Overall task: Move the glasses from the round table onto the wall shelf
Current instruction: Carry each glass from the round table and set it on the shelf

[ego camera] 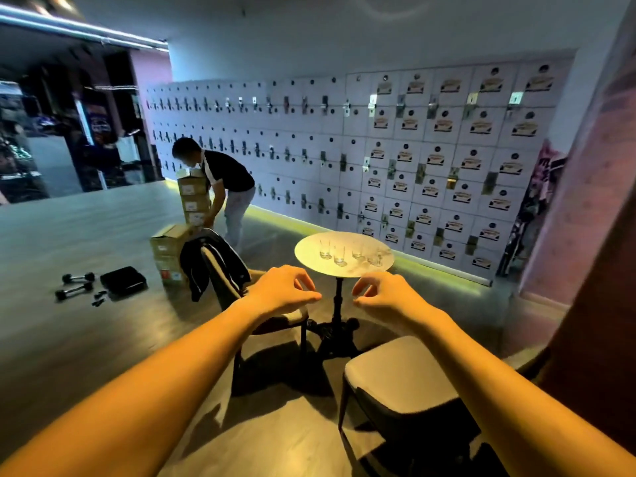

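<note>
A small round table [309, 251] with a pale top stands on a black pedestal ahead of me. Several clear glasses stand upright on it: one at the left [324, 249], one nearer the front [340, 255], and others grouped at the right [374, 256]. My left hand [284, 292] and my right hand [380, 295] are stretched out in front of me, short of the table's near edge, fingers curled and apart, holding nothing. No wall shelf is in view.
A chair with a dark jacket [210, 266] stands left of the table, and a padded chair [402, 380] is close in front. A person [227, 187] bends over stacked cardboard boxes [194, 201]. Dumbbells [77, 285] and a black case [123, 281] lie on the floor. Lockers [395, 160] line the wall.
</note>
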The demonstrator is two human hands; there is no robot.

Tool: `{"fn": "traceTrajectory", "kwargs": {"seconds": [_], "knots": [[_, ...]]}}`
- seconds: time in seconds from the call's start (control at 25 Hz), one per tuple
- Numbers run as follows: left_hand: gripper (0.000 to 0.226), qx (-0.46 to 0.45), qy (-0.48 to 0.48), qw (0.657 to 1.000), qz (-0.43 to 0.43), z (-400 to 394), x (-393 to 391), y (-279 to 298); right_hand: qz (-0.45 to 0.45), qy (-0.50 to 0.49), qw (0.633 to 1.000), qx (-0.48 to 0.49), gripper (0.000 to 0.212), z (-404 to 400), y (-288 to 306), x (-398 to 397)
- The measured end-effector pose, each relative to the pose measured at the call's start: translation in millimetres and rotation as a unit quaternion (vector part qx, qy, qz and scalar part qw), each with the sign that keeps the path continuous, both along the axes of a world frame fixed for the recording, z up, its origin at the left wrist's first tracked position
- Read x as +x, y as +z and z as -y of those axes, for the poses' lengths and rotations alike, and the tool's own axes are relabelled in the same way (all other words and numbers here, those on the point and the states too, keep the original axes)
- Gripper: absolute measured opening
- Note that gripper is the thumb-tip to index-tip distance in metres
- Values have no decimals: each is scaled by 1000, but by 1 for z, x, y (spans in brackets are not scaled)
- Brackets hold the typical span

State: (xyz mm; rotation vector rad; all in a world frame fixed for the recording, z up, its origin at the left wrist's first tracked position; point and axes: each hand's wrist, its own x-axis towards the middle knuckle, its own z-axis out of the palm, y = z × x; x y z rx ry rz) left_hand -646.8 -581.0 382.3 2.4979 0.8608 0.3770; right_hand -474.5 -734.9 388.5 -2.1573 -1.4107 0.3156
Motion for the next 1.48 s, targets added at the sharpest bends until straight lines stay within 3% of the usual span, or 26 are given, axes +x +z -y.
{"fn": "traceTrajectory", "kwargs": {"seconds": [0.2, 0.44, 0.68, 1.08, 1.48], "knots": [[27, -26, -3, 1000, 10, -111, 59, -35, 5, 22, 999, -36, 21, -109, -28, 59], [25, -72, -44, 996, -9, -257, 160, -50, 8, -32, 998, -63, 17, -243, -34, 143], [28, -92, -76, 993, -21, -357, 259, -71, -30, -77, 992, -96, 21, -338, -54, 228], [17, -142, -45, 986, -76, -520, 421, -133, -69, -96, 986, -116, 26, -501, -116, 397], [56, -228, -50, 960, -152, -631, 539, -268, -118, -114, 968, -187, 26, -615, -222, 500]]}}
